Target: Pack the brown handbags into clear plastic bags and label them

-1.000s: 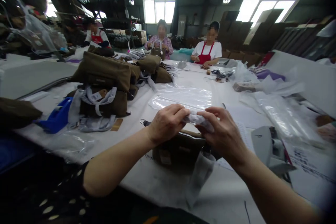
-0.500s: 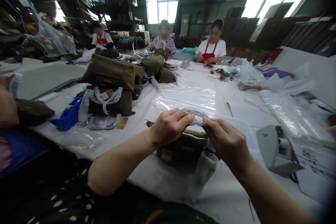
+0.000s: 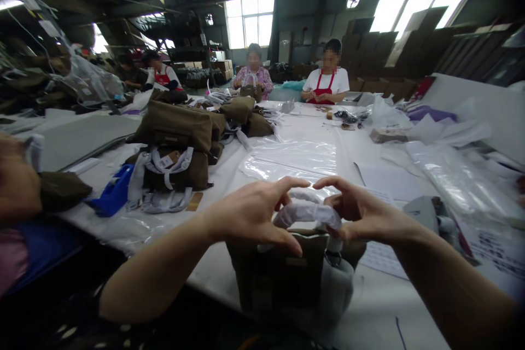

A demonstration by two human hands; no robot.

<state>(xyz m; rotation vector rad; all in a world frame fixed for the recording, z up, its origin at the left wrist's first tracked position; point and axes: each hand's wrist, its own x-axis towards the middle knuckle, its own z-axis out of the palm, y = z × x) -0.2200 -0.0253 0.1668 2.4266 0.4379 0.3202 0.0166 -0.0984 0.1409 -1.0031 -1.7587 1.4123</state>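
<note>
A dark olive bag (image 3: 287, 273) stands upright at the near edge of the white table, its handles (image 3: 305, 212) wrapped in pale tissue. At the left side of the handles is my left hand (image 3: 254, 210), thumb and fingers spread apart around the wrapping. My right hand (image 3: 361, 210) is at the right end of the same handle, its thumb and curled fingers on the tissue. A metal ring and a wrapped strap (image 3: 336, 284) hang on the bag's right front.
Wrapped olive bags (image 3: 176, 126) are piled at the left, beside a blue tape dispenser (image 3: 110, 191). Clear plastic sheets (image 3: 291, 156) lie beyond the bag. A grey device (image 3: 426, 213) sits at the right. Co-workers (image 3: 326, 82) are across the table; another person's arm (image 3: 18, 180) is at far left.
Both hands have moved apart from their pinch on the wrapped handle, and my left fingers have opened. The bag now stands more upright and shows more of its front.
</note>
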